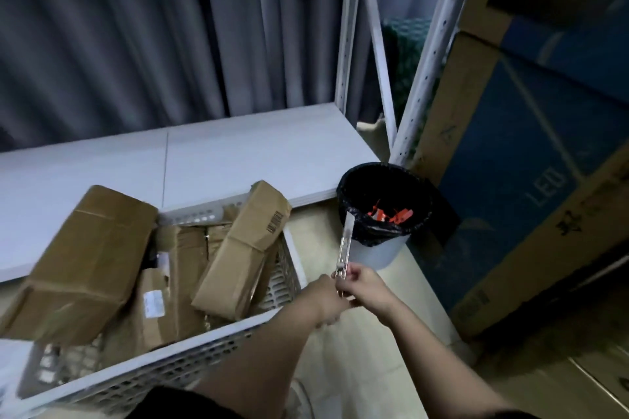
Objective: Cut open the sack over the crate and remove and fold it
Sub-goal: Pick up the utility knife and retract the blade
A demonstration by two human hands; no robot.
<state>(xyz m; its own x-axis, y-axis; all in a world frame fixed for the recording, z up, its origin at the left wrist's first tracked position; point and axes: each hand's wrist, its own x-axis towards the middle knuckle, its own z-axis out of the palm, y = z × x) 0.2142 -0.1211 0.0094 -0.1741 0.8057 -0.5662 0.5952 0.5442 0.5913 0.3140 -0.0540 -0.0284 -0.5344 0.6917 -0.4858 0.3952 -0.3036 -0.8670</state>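
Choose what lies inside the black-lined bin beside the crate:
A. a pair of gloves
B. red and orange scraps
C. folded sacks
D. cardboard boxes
B: the bin with the black liner holds red and orange scraps, while the cardboard boxes sit in the crate.

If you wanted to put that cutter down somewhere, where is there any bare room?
The white shelf board behind the crate shows bare surface, from the curtain to the bin. A strip of tan floor lies between crate and bin. The crate is crammed with cardboard boxes.
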